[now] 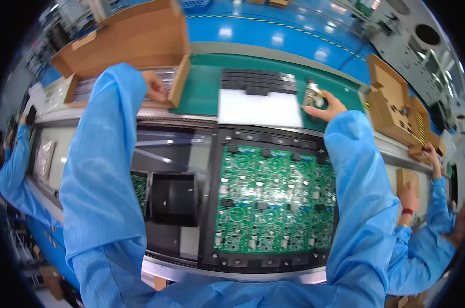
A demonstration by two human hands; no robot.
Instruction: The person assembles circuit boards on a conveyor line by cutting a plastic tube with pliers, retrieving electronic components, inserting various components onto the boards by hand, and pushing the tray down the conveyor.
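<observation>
My left hand [155,87] reaches into the open cardboard box [135,36] at the far left, its fingers bent down just inside the front right corner. Long clear plastic pieces [168,77] lie in that box; what the fingertips grip is hidden. At the far right of the green mat, my right hand [332,107] curls thumb and forefinger around a small shiny silver-and-yellow thing [312,95], too blurred to name. Left of it lies a white block [259,109] with black strips [258,79] behind. Nearer me, a panel of green circuit boards [271,200] sits in a black frame [208,241].
A black open bin [174,199] stands left of the frame, with green boards [139,187] beside it. Another cardboard box [394,110] is at the right. Co-workers' blue sleeves [422,256] show at the right, and another person's sleeve [19,172] at the left.
</observation>
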